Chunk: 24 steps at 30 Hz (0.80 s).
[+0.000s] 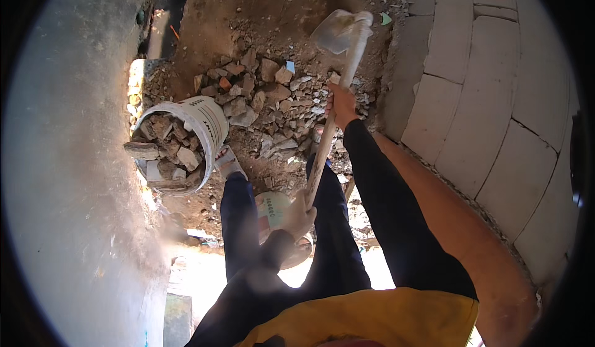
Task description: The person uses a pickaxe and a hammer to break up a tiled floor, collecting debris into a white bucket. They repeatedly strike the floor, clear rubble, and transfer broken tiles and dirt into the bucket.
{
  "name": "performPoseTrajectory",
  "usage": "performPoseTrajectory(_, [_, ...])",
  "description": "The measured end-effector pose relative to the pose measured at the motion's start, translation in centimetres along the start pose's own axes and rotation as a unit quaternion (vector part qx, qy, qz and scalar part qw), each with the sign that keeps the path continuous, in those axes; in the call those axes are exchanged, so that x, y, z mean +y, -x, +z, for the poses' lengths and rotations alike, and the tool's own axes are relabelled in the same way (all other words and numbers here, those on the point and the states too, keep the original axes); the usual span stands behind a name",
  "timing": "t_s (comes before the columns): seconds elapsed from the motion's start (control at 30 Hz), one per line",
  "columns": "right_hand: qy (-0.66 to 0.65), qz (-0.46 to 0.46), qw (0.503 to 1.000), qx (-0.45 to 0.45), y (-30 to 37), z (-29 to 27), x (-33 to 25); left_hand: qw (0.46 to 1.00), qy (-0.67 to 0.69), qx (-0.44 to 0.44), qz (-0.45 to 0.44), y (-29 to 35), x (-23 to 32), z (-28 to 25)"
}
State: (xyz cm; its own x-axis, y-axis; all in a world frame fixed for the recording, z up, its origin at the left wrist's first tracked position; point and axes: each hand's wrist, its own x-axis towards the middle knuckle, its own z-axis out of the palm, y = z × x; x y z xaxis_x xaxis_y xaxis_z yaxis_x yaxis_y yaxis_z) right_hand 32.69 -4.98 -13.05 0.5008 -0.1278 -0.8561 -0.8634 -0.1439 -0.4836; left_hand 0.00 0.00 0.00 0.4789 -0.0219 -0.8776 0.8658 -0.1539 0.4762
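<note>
Both of my hands hold a long-handled hoe (pixel 321 161) that slants up and to the right, its pale blade (pixel 334 32) low over the dirt at the far end. My right hand (pixel 342 104) is closed round the middle of the wooden handle. Lower down, near my knees, my left hand (pixel 300 217) grips the handle's near end; it is slightly blurred. In front of me lies a heap of broken stones and brick pieces (pixel 251 87), left of the handle. A white bucket (pixel 214 121), tipped towards me beside my left foot, is full of rubble.
A smooth pale wall (pixel 68 161) runs along the left. On the right stands a wall of large grey blocks (pixel 477 68). Another bucket (pixel 271 204) is partly hidden behind my left hand and legs. Bare dirt (pixel 248 12) stretches ahead.
</note>
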Motion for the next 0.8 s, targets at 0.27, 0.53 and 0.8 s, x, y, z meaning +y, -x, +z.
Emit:
performPoseTrajectory(0.27, [-0.021, -0.024, 0.997, 0.069, 0.1, 4.4, 5.4, 0.995, 0.011, -0.002, -0.102, -3.0, -3.0, -5.0])
performPoseTrajectory(0.53, [0.030, -0.032, 0.999, 0.011, -0.8, 1.6, 5.5, 0.995, 0.095, -0.011, -0.015, -1.2, -5.6, 1.3])
performPoseTrajectory(0.8, [0.037, 0.000, 0.998, -0.059, 4.8, -0.7, 19.7, 0.991, -0.019, -0.001, -0.131, 8.1, -12.9, 8.2])
